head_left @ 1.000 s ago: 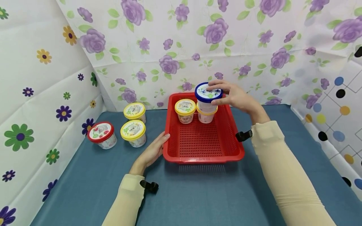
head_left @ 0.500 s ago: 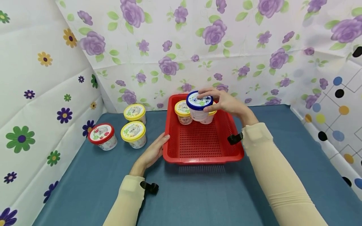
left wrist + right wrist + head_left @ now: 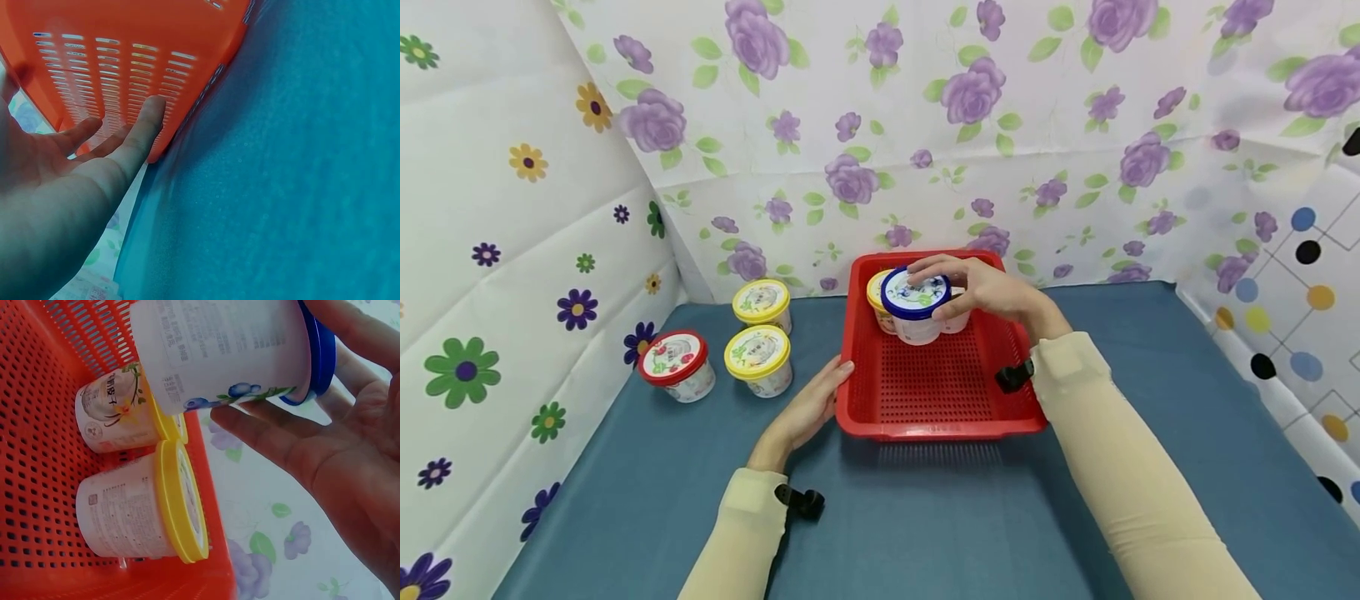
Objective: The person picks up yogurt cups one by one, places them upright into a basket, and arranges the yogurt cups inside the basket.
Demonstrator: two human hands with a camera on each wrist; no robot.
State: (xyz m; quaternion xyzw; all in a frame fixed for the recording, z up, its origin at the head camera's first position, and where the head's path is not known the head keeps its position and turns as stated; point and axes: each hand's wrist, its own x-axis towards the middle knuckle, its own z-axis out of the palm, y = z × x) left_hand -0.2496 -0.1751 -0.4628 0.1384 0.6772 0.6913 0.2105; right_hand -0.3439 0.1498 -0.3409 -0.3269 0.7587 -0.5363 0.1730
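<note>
My right hand (image 3: 981,287) holds a white tub with a blue lid (image 3: 917,331), thumb and fingers spread around its lid and side. In the right wrist view, blueberries are printed on this tub (image 3: 225,350). It hangs inside the red perforated basket (image 3: 940,429), in front of two yellow-lidded tubs. The left yellow-lidded tub (image 3: 878,290) and the right one (image 3: 957,322) are partly hidden behind it and my hand. My left hand (image 3: 801,410) grips the basket's left side, thumb at the rim; in the left wrist view its fingers (image 3: 150,119) lie against the outer wall.
Left of the basket on the blue-green tablecloth (image 3: 887,533) stand a rear yellow-lidded tub (image 3: 762,302), a nearer yellow-lidded tub (image 3: 758,357) and a red-lidded tub (image 3: 674,360). Flower-printed sheets (image 3: 850,179) rise behind and at the sides.
My right hand has carried the blue-lidded tub left, toward me and lower, from over the right yellow-lidded tub to in front of the pair. My left hand stays at the basket.
</note>
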